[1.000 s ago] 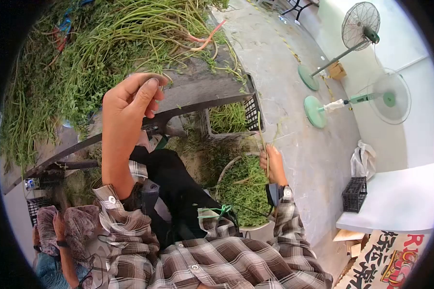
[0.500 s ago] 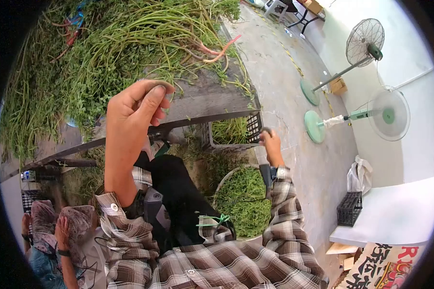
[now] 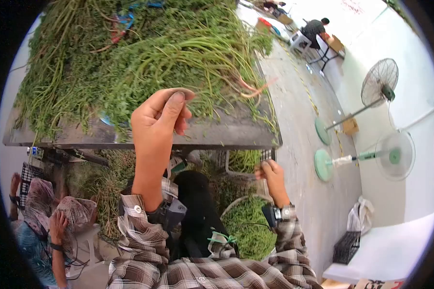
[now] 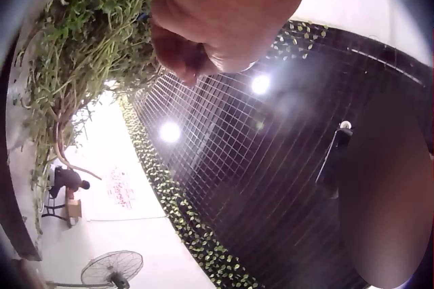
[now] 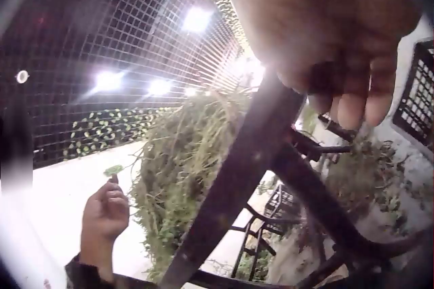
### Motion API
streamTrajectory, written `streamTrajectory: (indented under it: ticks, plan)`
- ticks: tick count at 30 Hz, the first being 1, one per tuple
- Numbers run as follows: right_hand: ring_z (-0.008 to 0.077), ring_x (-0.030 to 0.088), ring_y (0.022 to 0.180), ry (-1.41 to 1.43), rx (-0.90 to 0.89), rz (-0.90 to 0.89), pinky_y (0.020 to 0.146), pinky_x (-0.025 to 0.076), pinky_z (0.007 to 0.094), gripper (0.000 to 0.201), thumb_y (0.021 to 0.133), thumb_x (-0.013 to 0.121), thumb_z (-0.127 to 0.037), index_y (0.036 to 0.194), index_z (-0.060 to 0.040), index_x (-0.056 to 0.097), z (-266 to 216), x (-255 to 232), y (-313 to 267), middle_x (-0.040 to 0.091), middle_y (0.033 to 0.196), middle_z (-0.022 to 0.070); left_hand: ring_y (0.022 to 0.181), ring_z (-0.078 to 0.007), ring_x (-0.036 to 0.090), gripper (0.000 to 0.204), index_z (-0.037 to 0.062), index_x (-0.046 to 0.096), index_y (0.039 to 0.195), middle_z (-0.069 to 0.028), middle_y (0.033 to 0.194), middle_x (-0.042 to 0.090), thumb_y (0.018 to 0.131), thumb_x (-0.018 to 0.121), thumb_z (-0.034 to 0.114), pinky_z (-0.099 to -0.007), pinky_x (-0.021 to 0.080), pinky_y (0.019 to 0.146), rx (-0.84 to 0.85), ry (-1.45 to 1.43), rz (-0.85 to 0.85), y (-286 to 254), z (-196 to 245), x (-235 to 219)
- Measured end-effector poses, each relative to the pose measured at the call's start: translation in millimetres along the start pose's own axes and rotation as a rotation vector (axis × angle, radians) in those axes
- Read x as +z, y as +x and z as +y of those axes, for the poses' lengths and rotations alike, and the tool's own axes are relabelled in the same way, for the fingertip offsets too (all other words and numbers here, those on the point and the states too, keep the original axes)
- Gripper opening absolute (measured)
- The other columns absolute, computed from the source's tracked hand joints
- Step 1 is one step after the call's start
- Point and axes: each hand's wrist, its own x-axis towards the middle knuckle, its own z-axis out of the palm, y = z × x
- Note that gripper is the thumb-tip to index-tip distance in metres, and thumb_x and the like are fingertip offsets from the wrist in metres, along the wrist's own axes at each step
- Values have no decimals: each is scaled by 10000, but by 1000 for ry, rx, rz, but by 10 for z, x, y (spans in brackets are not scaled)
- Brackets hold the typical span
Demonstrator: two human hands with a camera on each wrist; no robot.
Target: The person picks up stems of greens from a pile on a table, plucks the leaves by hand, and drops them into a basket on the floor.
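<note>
Your bench [image 3: 217, 132] carries the heap of greens [image 3: 144, 53] across its top. Under its near edge sits a crate [image 3: 246, 161], with a basin of cuttings [image 3: 250, 226] nearer you than the crate. Two fans [image 3: 378, 82] stand right of the bench, another person [image 3: 38, 212] crouches left of it.

right hand [image 5: 325, 38]: blurred, cut off | grasp: unclear
</note>
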Motion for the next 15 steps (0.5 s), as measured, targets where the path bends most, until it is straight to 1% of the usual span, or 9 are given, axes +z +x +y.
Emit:
streamTrajectory:
  ticks: [1, 2, 4, 7, 8, 9, 11, 12, 15]
  plan:
    - [107, 527, 546, -31, -55, -17, 500, 427, 237, 234, 908, 463, -164, 813, 25, 564, -169, 26, -21, 577, 704, 51, 529, -37, 470, 203, 8, 640, 909, 0, 665, 565, 894, 544, 186, -185, 365, 475, 20, -1, 14, 15, 12, -42]
    - [107, 527, 546, -35, -72, -30, 500, 427, 237, 234, 908, 463, -164, 813, 25, 564, -341, 69, -26, 577, 704, 51, 516, -38, 461, 205, -1, 638, 917, 2, 656, 557, 893, 544, 180, -181, 354, 457, 25, -74, 79, 29, 12, -82]
    - [78, 454, 474, -106, -232, -3, 454, 366, 220, 293, 922, 461, -198, 697, -16, 503, -641, 152, -60, 513, 611, 22, 487, -30, 431, 205, -11, 631, 938, 14, 639, 535, 891, 546, 170, -168, 323, 421, 36, -199, 185, 51, 13, -141]
    - [61, 436, 463, -51, -289, -46, 437, 340, 208, 315, 929, 461, -227, 679, -37, 483, -954, 323, -38, 484, 586, 13, 499, -31, 420, 218, 8, 639, 913, 22, 626, 530, 884, 561, 209, -177, 313, 435, 23, -281, 215, 60, 46, -208]
    - [51, 413, 454, -63, -310, -79, 428, 313, 204, 325, 929, 464, -241, 671, -43, 482, -992, 371, 8, 466, 557, 3, 496, -30, 415, 220, 10, 637, 923, 26, 625, 525, 884, 560, 212, -175, 304, 432, 0, -318, 230, 62, 46, -216]
    - [51, 413, 454, -65, -318, -100, 428, 313, 204, 325, 929, 464, -241, 671, -43, 482, -1010, 436, 48, 466, 557, 3, 496, -30, 415, 220, 10, 637, 923, 26, 625, 525, 884, 560, 212, -175, 304, 432, 14, -316, 247, 64, 42, -226]
    - [40, 390, 451, -177, -308, -100, 426, 299, 204, 325, 927, 471, -243, 668, -46, 481, -1016, 553, 102, 448, 537, -11, 483, -24, 414, 189, -3, 619, 939, 27, 635, 519, 892, 544, 163, -168, 295, 408, 18, -448, 222, 64, 33, -253]
    - [37, 363, 448, -220, -340, -64, 427, 288, 210, 328, 923, 478, -242, 662, -44, 478, -987, 624, 141, 429, 517, -21, 486, -24, 413, 189, -6, 609, 945, 28, 628, 514, 894, 540, 162, -170, 291, 412, -10, -453, 242, 63, 55, -268]
    - [43, 346, 442, -249, -343, -80, 428, 278, 219, 329, 921, 482, -235, 656, -41, 475, -921, 685, 254, 419, 513, -23, 489, -25, 407, 192, -10, 596, 958, 28, 629, 511, 896, 535, 161, -172, 287, 417, -17, -493, 250, 54, 55, -308]
